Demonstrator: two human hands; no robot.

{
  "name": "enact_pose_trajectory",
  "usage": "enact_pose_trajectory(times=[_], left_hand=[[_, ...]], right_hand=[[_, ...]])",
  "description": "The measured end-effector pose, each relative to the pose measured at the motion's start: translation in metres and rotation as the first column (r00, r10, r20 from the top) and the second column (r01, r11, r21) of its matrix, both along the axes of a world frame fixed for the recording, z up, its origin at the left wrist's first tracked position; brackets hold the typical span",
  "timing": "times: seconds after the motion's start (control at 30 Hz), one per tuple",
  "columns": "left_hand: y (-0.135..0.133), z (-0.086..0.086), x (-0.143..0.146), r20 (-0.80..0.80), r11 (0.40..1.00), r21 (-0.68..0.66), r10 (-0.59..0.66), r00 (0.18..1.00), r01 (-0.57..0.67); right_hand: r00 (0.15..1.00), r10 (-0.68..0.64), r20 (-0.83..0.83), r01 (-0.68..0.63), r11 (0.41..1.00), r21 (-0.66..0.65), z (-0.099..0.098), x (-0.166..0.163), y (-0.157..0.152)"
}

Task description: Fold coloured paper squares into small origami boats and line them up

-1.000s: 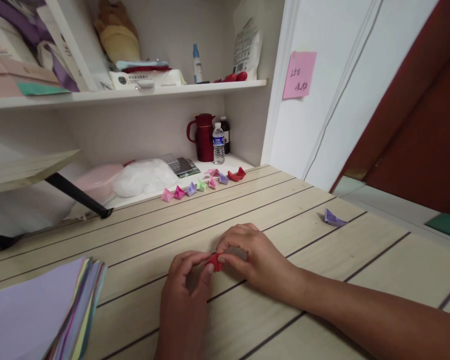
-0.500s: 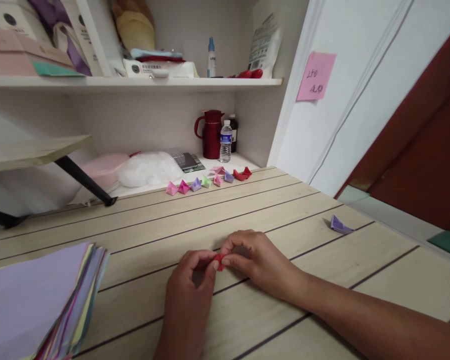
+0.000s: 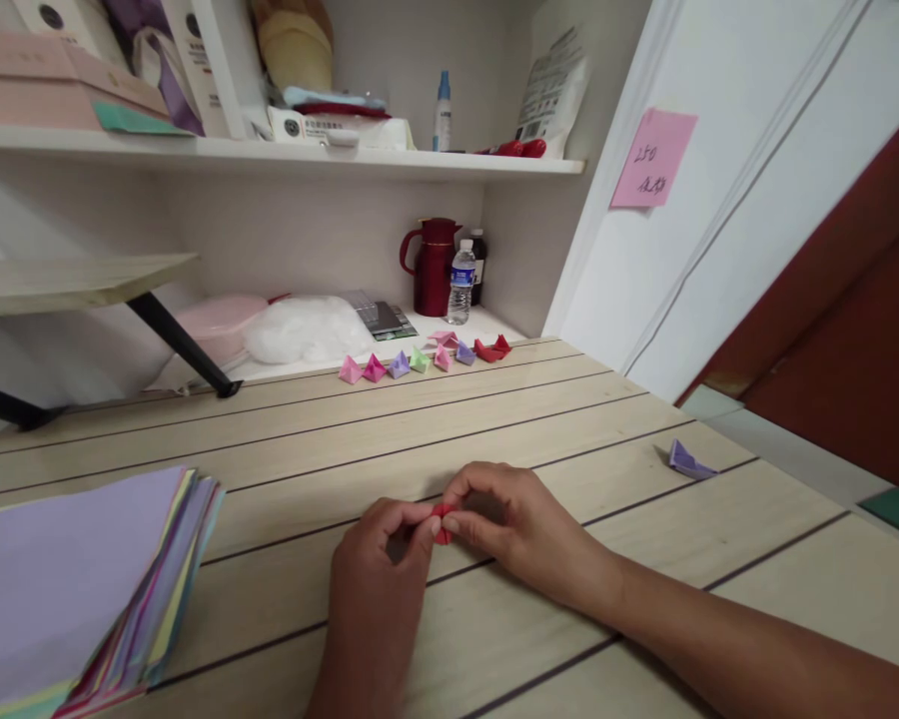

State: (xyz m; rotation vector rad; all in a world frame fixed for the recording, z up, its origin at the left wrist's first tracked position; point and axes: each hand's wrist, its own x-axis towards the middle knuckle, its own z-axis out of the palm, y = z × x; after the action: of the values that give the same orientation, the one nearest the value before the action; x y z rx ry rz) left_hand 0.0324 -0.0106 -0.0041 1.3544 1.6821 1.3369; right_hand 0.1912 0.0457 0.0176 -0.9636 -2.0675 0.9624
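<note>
A small folded red paper piece (image 3: 442,522) is pinched between both my hands, just above the wooden table (image 3: 494,419). My left hand (image 3: 379,579) grips its left side with thumb and fingers closed. On its right side my right hand (image 3: 513,524) is pinched shut as well. Most of the paper is hidden by my fingertips. Several small folded paper shapes (image 3: 424,359), pink, purple, green and red, sit in a row at the table's far edge. One purple folded piece (image 3: 689,461) lies alone to the right.
A stack of coloured paper sheets (image 3: 82,589) lies at the near left. Behind the table, a shelf holds a red jug (image 3: 433,266), a water bottle (image 3: 460,283) and a white plastic bag (image 3: 307,330). A pink sticky note (image 3: 651,160) hangs on the wall.
My hands stay pinched on the red paper, with small finger shifts. The camera has turned left and tilted, so everything sits further right in view.
</note>
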Motion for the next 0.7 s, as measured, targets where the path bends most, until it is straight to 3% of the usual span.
enact_pose_trajectory(times=[0.3,0.57,0.7], left_hand=[[0.001,-0.003,0.000,-0.003,0.999,0.036,-0.029,1.000,0.029],[0.005,-0.014,-0.002,-0.100,0.976,0.215,-0.012,0.995,0.033],[0.003,-0.011,0.003,-0.122,0.978,0.208,0.032,0.992,-0.006]], right_hand=[[0.995,0.000,-0.099,-0.005,0.999,-0.046,-0.003,-0.001,-0.001],[1.000,-0.019,0.009,0.018,0.986,0.165,0.000,0.000,-0.004],[0.999,-0.034,0.029,0.028,0.981,0.192,0.003,0.001,-0.006]])
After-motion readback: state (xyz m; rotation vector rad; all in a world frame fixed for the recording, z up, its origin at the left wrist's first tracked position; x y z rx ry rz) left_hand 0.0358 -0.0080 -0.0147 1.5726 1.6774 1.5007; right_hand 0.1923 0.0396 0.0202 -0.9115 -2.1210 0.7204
